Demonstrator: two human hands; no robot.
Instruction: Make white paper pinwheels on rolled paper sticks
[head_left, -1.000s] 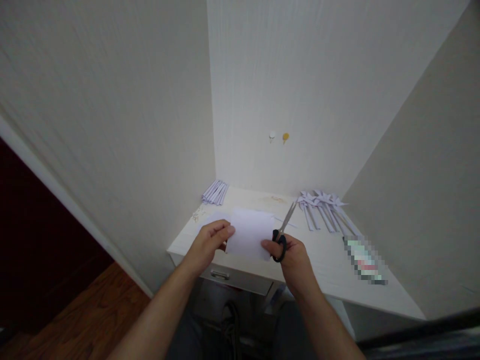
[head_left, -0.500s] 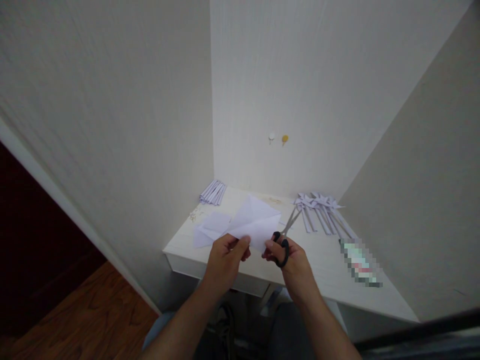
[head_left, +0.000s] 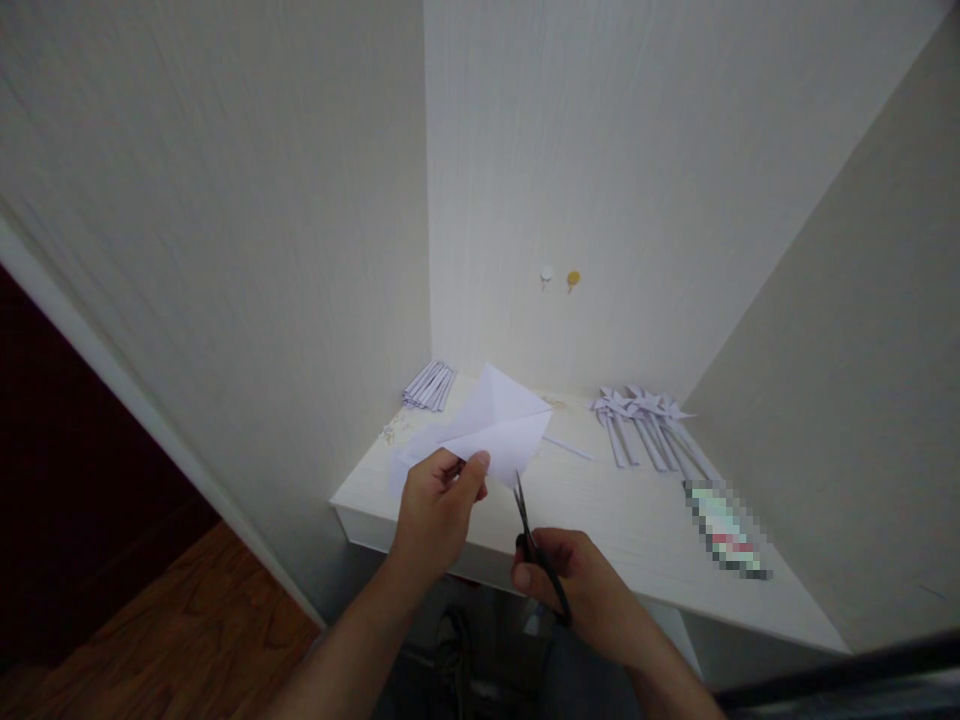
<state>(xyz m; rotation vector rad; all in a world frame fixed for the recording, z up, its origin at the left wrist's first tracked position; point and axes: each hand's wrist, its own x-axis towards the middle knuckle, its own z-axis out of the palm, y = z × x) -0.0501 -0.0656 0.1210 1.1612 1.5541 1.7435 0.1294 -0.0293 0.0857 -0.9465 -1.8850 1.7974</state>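
Between the thumb and fingers of my left hand (head_left: 444, 495) is a creased square of white paper (head_left: 504, 425), held by its near left edge above the table. My right hand (head_left: 577, 585) grips black-handled scissors (head_left: 523, 512) by the loops. Their blades point up and away from me, with the tips at the paper's near corner. Whether the blades have paper between them is too small to tell. More white sheets (head_left: 405, 465) lie under and left of the held paper.
Rolled paper sticks (head_left: 430, 386) are stacked at the back left, near small bits (head_left: 391, 430). Several paper pinwheels (head_left: 637, 405) lie at the back right, with a blurred-out object (head_left: 724, 530) nearer me. A thin paper stick (head_left: 570, 448) rests mid-table. Two hooks (head_left: 573, 278) hang on the wall.
My right hand has let go of the paper and drawn back toward me. The scissors have turned from pointing to the back right to pointing at the paper's near corner.
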